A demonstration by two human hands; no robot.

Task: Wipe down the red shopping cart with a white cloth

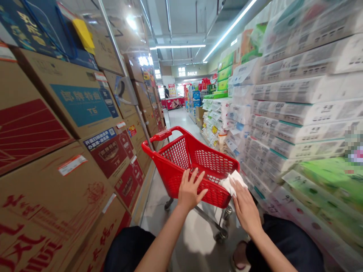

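White cloth lies pressed against the near rim of the red shopping cart, pinned there under the fingers of the right hand, whose grip holds it flat. Beside it, the left hand rests spread and released on the same rim. Cardboard boxes line the left of the aisle, wrapped tissue packs the right.
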